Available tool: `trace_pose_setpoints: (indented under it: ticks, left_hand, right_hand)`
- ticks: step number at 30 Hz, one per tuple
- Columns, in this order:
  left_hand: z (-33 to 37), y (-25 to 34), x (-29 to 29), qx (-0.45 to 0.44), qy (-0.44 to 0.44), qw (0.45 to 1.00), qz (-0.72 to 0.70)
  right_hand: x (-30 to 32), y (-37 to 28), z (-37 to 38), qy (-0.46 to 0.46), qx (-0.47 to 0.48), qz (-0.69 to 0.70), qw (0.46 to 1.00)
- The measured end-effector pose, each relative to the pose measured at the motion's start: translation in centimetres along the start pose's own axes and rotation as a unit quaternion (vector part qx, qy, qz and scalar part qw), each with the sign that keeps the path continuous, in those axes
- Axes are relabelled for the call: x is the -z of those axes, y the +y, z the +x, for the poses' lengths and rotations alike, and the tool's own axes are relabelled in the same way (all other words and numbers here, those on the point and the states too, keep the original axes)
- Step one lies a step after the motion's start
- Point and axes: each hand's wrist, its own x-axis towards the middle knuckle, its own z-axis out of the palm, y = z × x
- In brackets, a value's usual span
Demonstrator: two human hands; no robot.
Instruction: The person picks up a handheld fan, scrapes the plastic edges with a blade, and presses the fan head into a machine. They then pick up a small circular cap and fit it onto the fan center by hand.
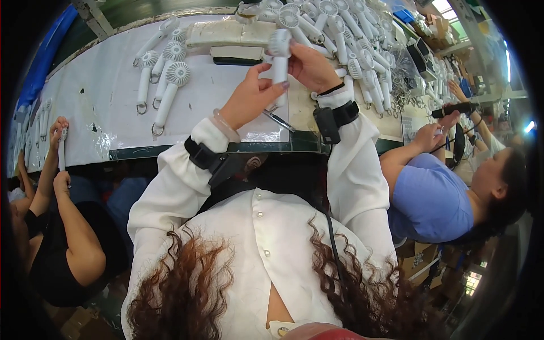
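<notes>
I hold one white handheld fan upright over the white workbench, its round head at the top. My right hand grips the fan just under the head. My left hand pinches the lower part of its handle with thumb and fingers. Both wrists wear black strap devices over white sleeves. A thin metal tool lies on the bench just below my hands.
Three white fans lie to the left on the bench; a heap of several more fills the far right. A person on the left holds a fan. A person in blue at the right holds a black tool.
</notes>
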Motion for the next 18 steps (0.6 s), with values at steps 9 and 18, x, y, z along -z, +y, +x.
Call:
trace_pose_setpoints:
  ticks: [9,18]
  left_hand:
    - [-1.3,-1.8,7.4,-0.083,0.105,0.903,0.409]
    - [-2.4,-2.0,10.1,-0.106,0.188,0.771,0.599]
  right_hand:
    - [4.8,-3.9,-4.5,0.184,0.035,-0.634,0.751]
    - [2.6,1.0,-2.4,0.146,0.111,-0.902,0.392]
